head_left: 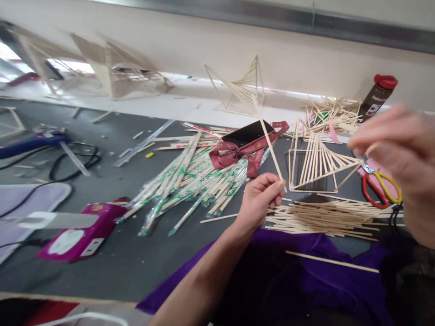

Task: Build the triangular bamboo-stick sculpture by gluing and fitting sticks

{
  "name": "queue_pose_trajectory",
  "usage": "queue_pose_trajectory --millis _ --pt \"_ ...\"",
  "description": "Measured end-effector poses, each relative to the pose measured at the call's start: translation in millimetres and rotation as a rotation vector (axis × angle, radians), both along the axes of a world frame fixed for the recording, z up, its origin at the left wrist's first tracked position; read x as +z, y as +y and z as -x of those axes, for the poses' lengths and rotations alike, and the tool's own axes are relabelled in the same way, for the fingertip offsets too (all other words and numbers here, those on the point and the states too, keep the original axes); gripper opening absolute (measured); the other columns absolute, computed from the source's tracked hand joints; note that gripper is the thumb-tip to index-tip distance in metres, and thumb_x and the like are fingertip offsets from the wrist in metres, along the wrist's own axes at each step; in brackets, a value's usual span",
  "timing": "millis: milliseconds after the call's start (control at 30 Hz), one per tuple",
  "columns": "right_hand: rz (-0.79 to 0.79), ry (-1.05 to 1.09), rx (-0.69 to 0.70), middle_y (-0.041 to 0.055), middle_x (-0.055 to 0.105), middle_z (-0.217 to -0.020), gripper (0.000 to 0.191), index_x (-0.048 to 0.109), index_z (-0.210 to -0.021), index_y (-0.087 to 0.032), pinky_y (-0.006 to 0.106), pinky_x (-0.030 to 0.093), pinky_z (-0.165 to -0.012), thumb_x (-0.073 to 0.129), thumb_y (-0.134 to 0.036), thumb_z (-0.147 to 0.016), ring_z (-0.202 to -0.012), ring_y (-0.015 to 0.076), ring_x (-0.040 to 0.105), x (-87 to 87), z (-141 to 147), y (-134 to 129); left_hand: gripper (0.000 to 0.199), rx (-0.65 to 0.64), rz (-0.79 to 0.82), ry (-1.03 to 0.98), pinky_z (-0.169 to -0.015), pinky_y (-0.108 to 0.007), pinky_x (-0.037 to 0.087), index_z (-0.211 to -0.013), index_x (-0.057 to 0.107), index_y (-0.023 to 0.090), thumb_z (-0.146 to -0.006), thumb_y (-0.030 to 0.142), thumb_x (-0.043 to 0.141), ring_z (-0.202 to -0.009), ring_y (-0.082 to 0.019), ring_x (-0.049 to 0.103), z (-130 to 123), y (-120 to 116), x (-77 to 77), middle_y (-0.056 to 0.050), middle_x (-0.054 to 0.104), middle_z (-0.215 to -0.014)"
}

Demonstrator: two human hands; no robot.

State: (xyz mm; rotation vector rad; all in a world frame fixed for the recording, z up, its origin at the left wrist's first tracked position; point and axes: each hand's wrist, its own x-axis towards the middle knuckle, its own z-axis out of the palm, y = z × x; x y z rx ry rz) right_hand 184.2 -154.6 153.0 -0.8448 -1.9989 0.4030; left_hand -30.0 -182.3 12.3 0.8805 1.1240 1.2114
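My left hand (258, 199) pinches the lower end of a single wooden chopstick (272, 148), which slants up and to the left. At the right, my right hand (396, 149) is raised and blurred by motion; its fingers are bent, but what they hold, if anything, cannot be made out. Between my hands stands a frame of glued chopsticks (314, 163) with a fan of slanting sticks. Loose chopsticks (322, 217) are piled just in front of it. Another single stick (331, 261) lies on the purple cloth (299, 242) at my lap.
Wrapped chopsticks (190, 181) are strewn left of my hand, with a phone (249, 134) and red ribbon lanyard (227, 156) behind. Scissors (374, 192) lie right. A blue glue gun (37, 142), magenta power strip (79, 231), finished frames (238, 88) and bottle (377, 97) stand around.
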Motion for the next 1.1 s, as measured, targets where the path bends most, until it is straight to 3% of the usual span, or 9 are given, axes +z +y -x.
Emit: queue_pose_trajectory --millis 67,167,267,333,533,767,1000,1100 --pt "-0.076 -0.245 0.129 -0.0024 0.072 -0.090 0.027 0.068 -0.105 -0.042 0.035 0.055 -0.064 0.058 -0.025 -0.087 -0.080 0.0174 0.067 -14.7 14.5 -21.7 0.027 -0.004 0.006 -0.077 -0.036 -0.016 0.027 -0.069 0.055 0.018 -0.066 0.038 0.072 -0.039 -0.005 0.046 -0.1 -2.1 2.8 0.005 0.056 -0.053" --pt "-0.163 -0.500 0.091 0.0084 0.072 -0.092 0.022 0.068 -0.104 -0.024 0.036 0.055 -0.064 0.051 -0.026 -0.090 -0.079 0.0208 0.067 -50.6 36.7 -34.3 0.028 -0.033 -0.026 -0.157 -0.037 -0.015 0.029 -0.069 0.055 0.018 -0.066 0.037 0.074 -0.040 -0.005 0.047 -3.8 -7.2 4.3 0.006 0.056 -0.053" --pt "-0.224 -0.519 -0.001 0.0120 0.072 -0.092 0.021 0.066 -0.098 -0.016 0.034 0.053 -0.062 0.051 -0.027 -0.091 -0.078 0.0211 0.068 -78.9 50.6 -35.1 0.027 -0.044 -0.059 -0.245 -0.038 -0.016 0.031 -0.069 0.057 0.017 -0.065 0.037 0.075 -0.040 -0.004 0.043 -9.5 -12.6 3.4 0.006 0.054 -0.053" --pt "-0.243 -0.486 -0.052 0.0103 0.072 -0.090 0.017 0.064 -0.095 -0.016 0.031 0.052 -0.060 0.051 -0.026 -0.091 -0.075 0.0190 0.067 -87.8 54.5 -35.1 0.028 -0.032 -0.062 -0.288 -0.038 -0.016 0.032 -0.069 0.059 0.017 -0.063 0.036 0.077 -0.040 -0.003 0.042 -13.2 -15.4 3.0 0.007 0.054 -0.054" --pt "-0.315 -0.384 -0.115 0.0060 0.072 -0.090 0.011 0.061 -0.095 -0.017 0.027 0.051 -0.067 0.052 -0.018 -0.089 -0.080 0.0157 0.068 -96.3 59.1 -38.0 0.031 0.030 -0.050 -0.382 -0.041 -0.016 0.034 -0.065 0.059 0.015 -0.061 0.037 0.080 -0.041 -0.003 0.042 -20.3 -19.9 1.4 0.007 0.052 -0.052" --pt "-0.280 -0.234 -0.108 0.0034 0.071 -0.084 0.011 0.062 -0.091 -0.017 0.023 0.050 -0.065 0.054 -0.015 -0.086 -0.077 0.0132 0.067 -110.6 65.2 -33.1 0.031 0.101 -0.056 -0.411 -0.045 -0.017 0.037 -0.062 0.059 0.015 -0.060 0.036 0.082 -0.045 -0.006 0.047 -21.0 -22.1 -2.6 0.006 0.056 -0.052" --pt "-0.208 -0.126 -0.010 0.0021 0.072 -0.084 0.014 0.064 -0.090 -0.017 0.022 0.051 -0.069 0.051 -0.014 -0.088 -0.079 0.0108 0.067 -109.6 62.9 -26.6 0.026 0.154 -0.031 -0.417 -0.045 -0.017 0.038 -0.065 0.062 0.016 -0.058 0.033 0.081 -0.046 -0.006 0.049 -22.4 -23.4 1.1 0.005 0.060 -0.055" --pt "-0.209 -0.143 -0.038 0.0017 0.072 -0.083 0.014 0.065 -0.088 -0.017 0.021 0.050 -0.066 0.051 -0.014 -0.087 -0.078 0.0106 0.066 -110.5 62.7 -25.6 0.025 0.163 -0.016 -0.427 -0.045 -0.017 0.039 -0.065 0.063 0.017 -0.058 0.032 0.081 -0.048 -0.006 0.050 -24.3 -23.7 0.0 0.005 0.060 -0.055"
